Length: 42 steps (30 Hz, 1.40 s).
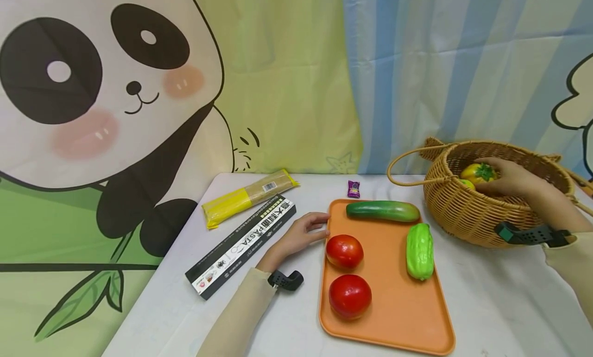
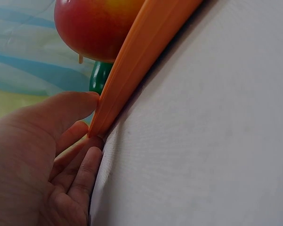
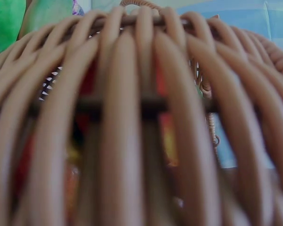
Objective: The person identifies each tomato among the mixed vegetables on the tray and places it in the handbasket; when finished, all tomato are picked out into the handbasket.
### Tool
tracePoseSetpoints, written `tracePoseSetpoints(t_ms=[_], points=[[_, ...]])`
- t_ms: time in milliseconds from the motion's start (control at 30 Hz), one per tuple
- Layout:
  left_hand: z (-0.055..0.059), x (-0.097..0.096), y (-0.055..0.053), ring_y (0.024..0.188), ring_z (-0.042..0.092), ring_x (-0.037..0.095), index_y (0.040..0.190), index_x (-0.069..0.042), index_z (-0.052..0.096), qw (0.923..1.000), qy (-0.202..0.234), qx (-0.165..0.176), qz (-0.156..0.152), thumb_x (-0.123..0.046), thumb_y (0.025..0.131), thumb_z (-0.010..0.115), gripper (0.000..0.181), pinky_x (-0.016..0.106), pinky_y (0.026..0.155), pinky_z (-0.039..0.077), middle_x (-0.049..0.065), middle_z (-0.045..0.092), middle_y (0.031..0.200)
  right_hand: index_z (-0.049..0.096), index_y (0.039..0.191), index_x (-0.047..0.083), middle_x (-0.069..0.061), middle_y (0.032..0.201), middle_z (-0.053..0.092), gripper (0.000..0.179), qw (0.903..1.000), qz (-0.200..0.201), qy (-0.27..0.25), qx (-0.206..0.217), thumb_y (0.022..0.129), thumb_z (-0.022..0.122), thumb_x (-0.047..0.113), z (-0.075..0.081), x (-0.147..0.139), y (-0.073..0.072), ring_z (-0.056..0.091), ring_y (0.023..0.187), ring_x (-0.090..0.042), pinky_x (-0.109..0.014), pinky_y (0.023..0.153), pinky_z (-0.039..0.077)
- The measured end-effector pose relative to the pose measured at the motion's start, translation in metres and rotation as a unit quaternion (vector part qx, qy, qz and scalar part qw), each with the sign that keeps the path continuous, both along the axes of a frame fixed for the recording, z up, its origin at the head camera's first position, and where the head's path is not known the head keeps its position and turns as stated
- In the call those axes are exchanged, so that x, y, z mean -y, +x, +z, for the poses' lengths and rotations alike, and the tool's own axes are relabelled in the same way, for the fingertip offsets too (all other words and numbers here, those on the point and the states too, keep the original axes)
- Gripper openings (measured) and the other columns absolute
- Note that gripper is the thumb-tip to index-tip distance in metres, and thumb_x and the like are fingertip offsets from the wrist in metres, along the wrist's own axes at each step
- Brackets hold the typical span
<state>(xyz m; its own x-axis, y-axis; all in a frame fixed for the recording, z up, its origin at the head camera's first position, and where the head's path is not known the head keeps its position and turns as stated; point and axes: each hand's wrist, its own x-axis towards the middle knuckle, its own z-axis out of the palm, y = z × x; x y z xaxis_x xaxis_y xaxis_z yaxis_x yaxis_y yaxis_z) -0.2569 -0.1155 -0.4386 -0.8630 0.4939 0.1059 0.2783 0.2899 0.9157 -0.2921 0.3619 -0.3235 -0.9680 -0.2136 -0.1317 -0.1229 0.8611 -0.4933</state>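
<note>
My left hand (image 1: 300, 238) touches the left edge of the orange tray (image 1: 389, 316) with its thumb and relaxed fingertips; the left wrist view shows the thumb against the rim. On the tray lie two red tomatoes (image 1: 345, 251), a cucumber (image 1: 382, 211) across the far end, and a light green ribbed gourd (image 1: 419, 251) on the right. Inside the wicker basket (image 1: 463, 218), my right hand (image 1: 511, 179) grips a yellow-orange fruit with a green leafy top (image 1: 476, 174), its fingers over the far side. Basket weave fills the right wrist view and hides that hand.
Left of the tray lie a black-and-white pasta box (image 1: 241, 246) and a yellow noodle packet (image 1: 250, 197). A small purple packet (image 1: 353, 189) sits behind the tray. The basket's looped handle (image 1: 403, 183) sticks out leftward near the tray's far right corner. A printed curtain (image 1: 287, 79) hangs behind the table.
</note>
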Motion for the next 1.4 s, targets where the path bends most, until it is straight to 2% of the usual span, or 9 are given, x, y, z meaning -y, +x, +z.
tracePoseSetpoints(t_ms=[100, 367, 633, 767, 867, 967, 1067, 1200, 1400], points=[[0.015, -0.001, 0.009, 0.125, 0.052, 0.039, 0.133, 0.012, 0.049, 1.0, 0.001, 0.0, -0.003, -0.001, 0.091, 0.065, 0.047, 0.047, 0.109, 0.042, 0.027, 0.052, 0.136, 0.013, 0.145, -0.017, -0.05, 0.129, 0.024, 0.076, 1.0, -0.001, 0.0, 0.002, 0.097, 0.057, 0.021, 0.0, 0.001, 0.001, 0.039, 0.107, -0.06, -0.059, 0.074, 0.049], [0.017, -0.001, 0.012, 0.126, 0.051, 0.039, 0.134, 0.011, 0.049, 1.0, 0.0, 0.005, -0.002, -0.001, 0.091, 0.065, 0.048, 0.047, 0.11, 0.041, 0.026, 0.051, 0.138, 0.008, 0.147, -0.016, -0.051, 0.137, 0.015, 0.087, 0.9995, -0.03, -0.008, 0.006, 0.1, 0.052, 0.042, 0.005, 0.007, 0.006, 0.024, 0.119, -0.067, -0.075, 0.088, 0.037], [0.016, -0.002, 0.011, 0.126, 0.051, 0.04, 0.134, 0.012, 0.049, 0.9999, -0.002, 0.008, -0.005, -0.001, 0.091, 0.065, 0.047, 0.048, 0.11, 0.041, 0.027, 0.05, 0.138, 0.031, 0.145, -0.009, -0.042, 0.14, 0.03, 0.071, 0.9919, -0.022, -0.037, -0.12, 0.098, 0.058, 0.037, 0.007, 0.021, 0.018, 0.032, 0.121, -0.062, -0.075, 0.087, 0.036], [0.0, -0.001, 0.002, 0.127, 0.051, 0.039, 0.135, 0.01, 0.049, 1.0, -0.002, 0.009, 0.003, -0.002, 0.091, 0.065, 0.048, 0.047, 0.11, 0.041, 0.025, 0.05, 0.139, 0.042, 0.139, -0.009, -0.039, 0.135, 0.039, 0.056, 0.9823, -0.017, -0.054, -0.179, 0.099, 0.057, 0.028, 0.007, 0.027, 0.023, 0.036, 0.119, -0.058, -0.072, 0.086, 0.036], [-0.012, 0.0, -0.007, 0.127, 0.052, 0.037, 0.135, 0.007, 0.05, 1.0, 0.0, 0.002, 0.008, -0.003, 0.091, 0.066, 0.048, 0.044, 0.11, 0.042, 0.023, 0.051, 0.139, 0.048, 0.135, -0.007, -0.036, 0.131, 0.045, 0.046, 0.9719, -0.021, -0.078, -0.221, 0.1, 0.056, 0.022, 0.008, 0.03, 0.025, 0.043, 0.114, -0.053, -0.06, 0.086, 0.042], [-0.015, 0.001, -0.01, 0.126, 0.054, 0.033, 0.134, 0.005, 0.053, 0.9999, 0.006, -0.005, 0.013, -0.004, 0.09, 0.068, 0.047, 0.038, 0.109, 0.044, 0.02, 0.054, 0.137, 0.055, 0.13, -0.004, -0.024, 0.127, 0.052, 0.038, 0.9584, -0.027, -0.102, -0.265, 0.099, 0.057, 0.018, 0.01, 0.033, 0.028, 0.056, 0.105, -0.017, -0.025, 0.086, 0.047], [-0.016, 0.002, -0.011, 0.125, 0.055, 0.029, 0.134, 0.003, 0.054, 0.9998, 0.008, -0.008, 0.016, -0.006, 0.09, 0.069, 0.047, 0.034, 0.108, 0.045, 0.018, 0.056, 0.136, 0.06, 0.126, -0.002, 0.006, 0.121, 0.055, 0.034, 0.9473, -0.032, -0.127, -0.292, 0.098, 0.059, 0.018, 0.01, 0.036, 0.032, 0.047, 0.092, 0.013, 0.001, 0.069, 0.033], [-0.016, 0.002, -0.011, 0.125, 0.055, 0.029, 0.133, 0.003, 0.054, 0.9998, 0.004, -0.01, 0.015, -0.007, 0.09, 0.069, 0.047, 0.031, 0.107, 0.045, 0.017, 0.056, 0.135, 0.063, 0.12, -0.001, 0.032, 0.108, 0.047, 0.029, 0.9323, -0.037, -0.162, -0.321, 0.097, 0.059, 0.016, 0.009, 0.042, 0.038, 0.044, 0.092, 0.017, 0.004, 0.073, 0.034], [-0.017, 0.001, -0.011, 0.126, 0.054, 0.028, 0.133, 0.004, 0.054, 0.9998, 0.0, -0.015, 0.01, -0.006, 0.09, 0.069, 0.047, 0.028, 0.106, 0.046, 0.018, 0.055, 0.136, 0.067, 0.113, -0.003, 0.029, 0.105, 0.054, 0.024, 0.8982, -0.044, -0.221, -0.377, 0.095, 0.056, 0.007, 0.006, 0.056, 0.049, 0.05, 0.096, 0.013, 0.001, 0.078, 0.038]])
